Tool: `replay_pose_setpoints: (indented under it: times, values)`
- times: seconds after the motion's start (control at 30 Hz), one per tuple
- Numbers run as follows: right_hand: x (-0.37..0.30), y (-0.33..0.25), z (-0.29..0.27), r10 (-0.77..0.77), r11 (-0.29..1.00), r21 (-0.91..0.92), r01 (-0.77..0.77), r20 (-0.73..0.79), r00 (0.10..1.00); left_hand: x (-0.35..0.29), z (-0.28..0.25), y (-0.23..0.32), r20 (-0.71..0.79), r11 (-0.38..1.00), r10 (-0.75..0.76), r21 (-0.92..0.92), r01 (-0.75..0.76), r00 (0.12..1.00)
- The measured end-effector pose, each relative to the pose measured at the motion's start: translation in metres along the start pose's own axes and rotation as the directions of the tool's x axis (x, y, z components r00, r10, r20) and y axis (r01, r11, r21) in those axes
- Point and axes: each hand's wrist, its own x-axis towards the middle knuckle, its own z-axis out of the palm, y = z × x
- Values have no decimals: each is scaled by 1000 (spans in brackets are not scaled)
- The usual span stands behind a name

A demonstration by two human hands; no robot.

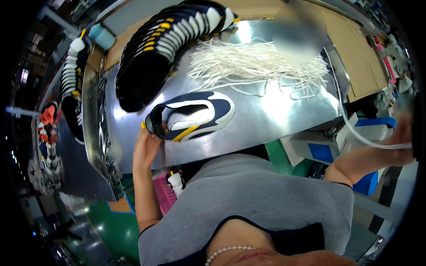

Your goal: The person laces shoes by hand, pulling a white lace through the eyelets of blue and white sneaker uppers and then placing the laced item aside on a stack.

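A navy, white and yellow shoe upper (225,109) lies on the metal bench, its opening facing up and its dark heel end toward the left. My left hand (148,144) is closed on that heel end, fingers at the collar. Out at the far right, my right hand (403,135) grips a white shoelace (348,122), which curves back toward the bench. The fingertips there are partly cut off by the dark rim. Behind the shoe upper spreads a heap of white shoelaces (253,64).
A long curved stack of nested shoe uppers (164,42) fills the bench's back left. A light blue bottle (102,37) stands beyond it. Cardboard (361,57) lies at the right. Below the bench are a pink basket (164,195) and white boxes (317,148).
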Motion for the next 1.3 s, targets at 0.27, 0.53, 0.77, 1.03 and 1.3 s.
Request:
replay_pose_setpoints:
  times: [0.27,0.53,0.77,1.03,1.3]
  values:
    - [-200,252,34,951,295,-101,-950,129,282,-15,123,23,500,-477,424,832,-283,755]
    - [-240,294,55,879,442,-348,-827,-15,477,67,106,0,-299,421,-590,679,601,750]
    - [-236,261,60,811,551,-302,-778,-27,585,33,141,-25,156,918,-329,285,277,931]
    - [-228,252,63,868,480,-269,-835,7,496,40,147,-33,57,968,-46,250,30,997]
    - [-232,251,63,869,429,-545,-720,33,493,27,153,-43,-66,916,119,393,-84,991]
